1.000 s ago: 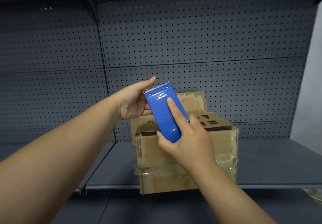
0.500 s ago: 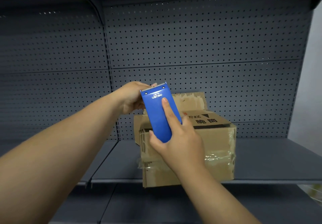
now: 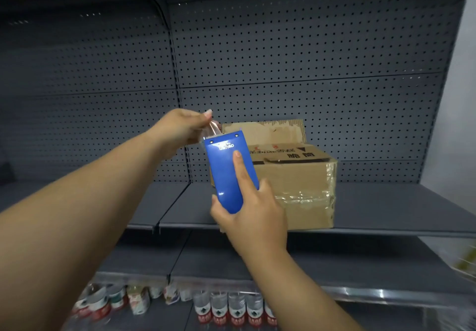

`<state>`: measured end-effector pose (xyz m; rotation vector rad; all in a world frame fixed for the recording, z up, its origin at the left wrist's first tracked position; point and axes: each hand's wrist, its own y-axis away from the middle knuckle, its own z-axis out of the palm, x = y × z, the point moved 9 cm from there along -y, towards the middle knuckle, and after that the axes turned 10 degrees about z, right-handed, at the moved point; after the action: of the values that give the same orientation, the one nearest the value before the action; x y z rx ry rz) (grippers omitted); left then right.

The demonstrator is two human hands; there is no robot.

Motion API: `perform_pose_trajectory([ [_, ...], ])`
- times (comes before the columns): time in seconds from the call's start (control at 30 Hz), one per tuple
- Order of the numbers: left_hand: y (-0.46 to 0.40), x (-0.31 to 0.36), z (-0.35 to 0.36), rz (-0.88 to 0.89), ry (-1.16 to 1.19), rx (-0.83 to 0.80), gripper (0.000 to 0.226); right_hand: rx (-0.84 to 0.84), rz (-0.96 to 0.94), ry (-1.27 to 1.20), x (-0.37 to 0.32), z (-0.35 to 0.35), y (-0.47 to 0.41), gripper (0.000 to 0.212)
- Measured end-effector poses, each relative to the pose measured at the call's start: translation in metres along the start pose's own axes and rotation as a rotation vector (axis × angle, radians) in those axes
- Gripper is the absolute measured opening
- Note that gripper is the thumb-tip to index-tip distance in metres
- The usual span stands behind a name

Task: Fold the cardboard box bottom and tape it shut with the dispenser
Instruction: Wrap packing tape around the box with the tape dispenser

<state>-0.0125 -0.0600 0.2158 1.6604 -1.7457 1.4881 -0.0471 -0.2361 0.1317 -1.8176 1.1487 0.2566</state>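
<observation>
A brown cardboard box point(image 3: 293, 176) stands on the grey shelf, one flap raised at its back and crinkled clear tape around its side. In front of it my right hand point(image 3: 253, 217) grips the blue tape dispenser point(image 3: 228, 170) upright, index finger stretched along its face. My left hand point(image 3: 183, 124) is just above the dispenser's top edge, thumb and fingers pinched on the clear tape end point(image 3: 212, 129) drawn out of it. The dispenser hides the box's left front corner.
The grey metal shelf point(image 3: 386, 207) runs left and right of the box, backed by a dark pegboard wall point(image 3: 309, 60). Below, a lower shelf holds several bottles with red and white labels point(image 3: 231, 312).
My left hand went from resting behind the dispenser to pinching the tape end and pulling it up. The view has dropped back, bringing the lower shelf with bottles into sight.
</observation>
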Motion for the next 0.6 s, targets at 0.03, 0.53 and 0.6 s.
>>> perform_pose_trajectory([
  [0.03,0.005,-0.002,0.002,-0.009,-0.026,-0.024,0.037,0.036,-0.003,0.006,0.001,-0.003,0.006,0.076],
  [0.53,-0.013,-0.091,0.019,-0.053,-0.344,-0.116,0.031,-0.292,0.168,0.034,0.033,0.08,0.03,0.087],
  [0.6,-0.022,-0.101,0.02,-0.043,-0.37,-0.116,0.038,-0.293,0.18,0.033,0.033,0.091,0.028,0.088],
])
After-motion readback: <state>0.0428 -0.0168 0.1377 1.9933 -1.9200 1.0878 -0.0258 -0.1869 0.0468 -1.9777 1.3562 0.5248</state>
